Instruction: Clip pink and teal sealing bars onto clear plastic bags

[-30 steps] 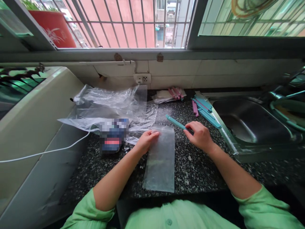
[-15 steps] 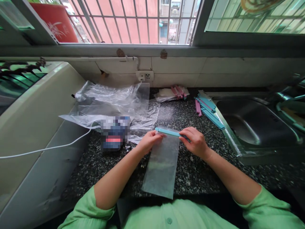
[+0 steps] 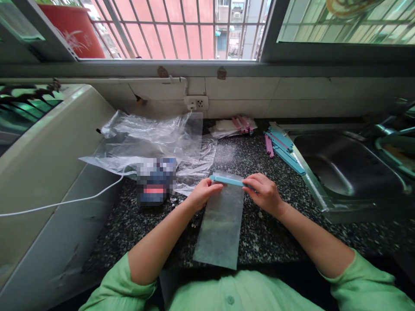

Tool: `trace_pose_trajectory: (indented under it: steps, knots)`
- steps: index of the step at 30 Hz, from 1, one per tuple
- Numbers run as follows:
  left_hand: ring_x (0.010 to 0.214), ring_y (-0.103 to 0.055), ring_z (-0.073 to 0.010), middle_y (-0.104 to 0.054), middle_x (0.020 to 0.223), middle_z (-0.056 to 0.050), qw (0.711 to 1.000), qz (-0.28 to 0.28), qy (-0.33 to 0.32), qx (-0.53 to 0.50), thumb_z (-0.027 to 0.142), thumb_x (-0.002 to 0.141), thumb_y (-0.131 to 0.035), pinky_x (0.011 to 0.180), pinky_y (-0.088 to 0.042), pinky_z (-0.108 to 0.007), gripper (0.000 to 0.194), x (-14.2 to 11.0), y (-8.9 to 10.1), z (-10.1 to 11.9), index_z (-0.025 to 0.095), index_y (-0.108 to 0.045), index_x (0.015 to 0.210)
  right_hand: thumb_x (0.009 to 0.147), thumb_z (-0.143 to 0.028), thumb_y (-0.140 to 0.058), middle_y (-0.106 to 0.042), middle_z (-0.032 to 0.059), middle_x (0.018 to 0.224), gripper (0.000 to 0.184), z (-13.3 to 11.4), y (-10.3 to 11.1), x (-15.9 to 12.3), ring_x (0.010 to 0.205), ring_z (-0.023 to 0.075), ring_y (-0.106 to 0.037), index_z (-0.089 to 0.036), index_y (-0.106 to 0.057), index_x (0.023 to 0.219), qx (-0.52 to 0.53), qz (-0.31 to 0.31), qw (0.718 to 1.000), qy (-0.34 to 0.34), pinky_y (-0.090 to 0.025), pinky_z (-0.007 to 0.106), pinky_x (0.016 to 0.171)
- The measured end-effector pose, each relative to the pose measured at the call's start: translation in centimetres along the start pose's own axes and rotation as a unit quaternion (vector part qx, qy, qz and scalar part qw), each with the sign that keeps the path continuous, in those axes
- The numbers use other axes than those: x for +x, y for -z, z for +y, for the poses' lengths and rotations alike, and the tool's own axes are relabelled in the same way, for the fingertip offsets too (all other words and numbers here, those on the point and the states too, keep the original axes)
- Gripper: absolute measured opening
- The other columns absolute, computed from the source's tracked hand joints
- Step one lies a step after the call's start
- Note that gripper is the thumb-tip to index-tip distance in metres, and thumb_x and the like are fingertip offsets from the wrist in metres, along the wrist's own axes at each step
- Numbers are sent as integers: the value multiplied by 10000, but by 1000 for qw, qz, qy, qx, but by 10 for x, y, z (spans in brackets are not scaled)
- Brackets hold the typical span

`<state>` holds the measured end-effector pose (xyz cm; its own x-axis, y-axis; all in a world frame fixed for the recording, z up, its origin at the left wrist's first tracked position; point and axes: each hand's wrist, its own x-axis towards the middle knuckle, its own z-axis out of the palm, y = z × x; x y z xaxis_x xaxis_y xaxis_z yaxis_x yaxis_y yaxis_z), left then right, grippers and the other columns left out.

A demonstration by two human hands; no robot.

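Observation:
A clear plastic bag (image 3: 220, 229) hangs over the counter's front part, its lower end near my shirt. Across its top lies a light-blue bag sealing clip (image 3: 228, 180), with a strip of plastic showing above it. My left hand (image 3: 203, 193) is closed at the bag's upper left corner, thumb lying just under the clip's left end. With fingers and thumb pinched, my right hand (image 3: 265, 194) grips the clip's right end, part of which is hidden by the fingers.
Loose plastic bags (image 3: 152, 138) spread at the back left beside a pixelated object (image 3: 155, 183) and a white cable (image 3: 81, 199). Blue and pink clips (image 3: 282, 144) lie by the steel sink (image 3: 311, 190). Bags with pink clips (image 3: 238, 125) lie by the wall.
Very little differs. The clip and both hands have shifted slightly, and the left thumb now lies straighter along the bag below the clip.

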<state>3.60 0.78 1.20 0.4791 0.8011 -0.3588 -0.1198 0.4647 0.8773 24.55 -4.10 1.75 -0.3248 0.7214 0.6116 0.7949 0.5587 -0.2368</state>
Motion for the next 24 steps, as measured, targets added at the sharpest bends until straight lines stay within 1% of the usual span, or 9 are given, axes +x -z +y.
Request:
trace_pose_trajectory:
  steps: [4, 8, 10, 14, 16, 24]
  knots:
    - [467, -379, -55, -475, 523, 42, 1000, 3, -12, 12, 428, 488, -749, 481, -265, -193, 377, -1, -2, 0, 127, -579, 638, 835, -232, -524, -635, 66, 789, 114, -1, -1, 0, 747, 176, -567, -186, -620, 877, 4, -1, 1000, 8, -491, 299, 671]
    - [438, -318, -44, -396, 473, 61, 999, 37, -28, 18, 511, 474, -734, 450, -219, -195, 439, 0, -4, 1, 139, -511, 540, 837, -252, -524, -639, 61, 806, 120, -3, -2, 0, 759, 175, -577, -200, -617, 892, 9, -6, 1000, 8, -497, 303, 687]
    - [425, -296, -40, -366, 457, 69, 998, 57, -32, 5, 517, 458, -738, 438, -204, -195, 452, 1, -3, 2, 149, -481, 514, 823, -294, -553, -640, 64, 830, 143, -3, -1, 0, 787, 183, -585, -200, -605, 917, 9, -3, 1000, 0, -501, 314, 712]
    - [404, -283, -36, -346, 442, 76, 995, 88, -32, -29, 497, 424, -752, 423, -198, -193, 456, 2, 1, 6, 160, -457, 505, 778, -376, -606, -647, 80, 869, 259, 3, 3, 1, 831, 210, -598, -186, -581, 952, -9, 18, 999, -26, -503, 346, 752]
    - [403, -288, -36, -345, 440, 77, 994, 96, -35, -34, 483, 418, -756, 423, -200, -192, 451, 2, 2, 8, 161, -451, 502, 775, -388, -606, -650, 79, 858, 264, 6, 5, 1, 826, 215, -602, -185, -579, 941, -16, 20, 999, -33, -503, 351, 752]
    - [418, -303, -42, -356, 448, 72, 995, 88, -42, -22, 479, 431, -754, 440, -232, -194, 441, 2, -1, 6, 161, -458, 504, 805, -355, -572, -664, 75, 850, 213, 5, 3, 0, 813, 205, -605, -182, -602, 926, -13, 1, 1000, -26, -498, 332, 730]
